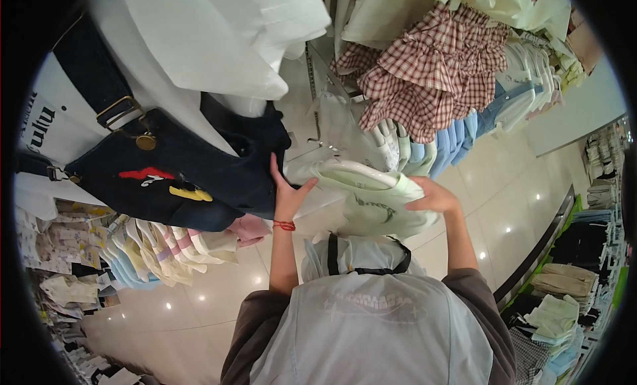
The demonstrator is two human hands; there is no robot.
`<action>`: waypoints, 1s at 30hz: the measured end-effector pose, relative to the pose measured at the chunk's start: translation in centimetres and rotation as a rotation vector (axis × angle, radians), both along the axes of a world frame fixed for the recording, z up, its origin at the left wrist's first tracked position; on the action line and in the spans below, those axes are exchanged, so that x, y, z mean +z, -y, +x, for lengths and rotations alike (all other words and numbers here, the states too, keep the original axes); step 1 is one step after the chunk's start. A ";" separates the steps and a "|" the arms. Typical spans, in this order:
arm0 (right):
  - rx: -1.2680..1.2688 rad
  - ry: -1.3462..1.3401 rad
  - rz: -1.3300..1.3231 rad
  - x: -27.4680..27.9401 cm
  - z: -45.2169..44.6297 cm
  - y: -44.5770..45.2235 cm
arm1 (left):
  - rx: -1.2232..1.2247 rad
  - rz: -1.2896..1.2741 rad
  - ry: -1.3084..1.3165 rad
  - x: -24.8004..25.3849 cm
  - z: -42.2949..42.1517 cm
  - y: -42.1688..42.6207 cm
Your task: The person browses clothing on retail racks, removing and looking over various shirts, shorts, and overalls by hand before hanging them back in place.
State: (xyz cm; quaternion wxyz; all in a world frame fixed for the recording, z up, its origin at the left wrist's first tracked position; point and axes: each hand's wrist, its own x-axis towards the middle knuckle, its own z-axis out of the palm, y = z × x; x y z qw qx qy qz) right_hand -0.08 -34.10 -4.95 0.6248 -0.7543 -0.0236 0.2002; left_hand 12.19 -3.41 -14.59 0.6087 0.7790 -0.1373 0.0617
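A light green T-shirt with dark lettering is on a pale hanger in front of my chest. My right hand grips the shirt's right shoulder, thumb on the front of the cloth. My left hand, with a red cord on its wrist, is open with thumb and index finger spread wide. Its thumb tip reaches the left edge of the shirt, and its index finger lies beside the dark denim overalls. The other left fingers are hard to make out.
A red checked ruffled garment hangs ahead on the right, above a row of blue shirts. White tops hang close on the left. Striped clothes hang lower left. Shelves of folded clothes stand right, beyond the tiled floor.
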 end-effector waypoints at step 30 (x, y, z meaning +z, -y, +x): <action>-0.274 0.427 -0.553 1.5 -1.7 0.4 | -0.283 0.351 0.064 6.8 -5.7 -0.6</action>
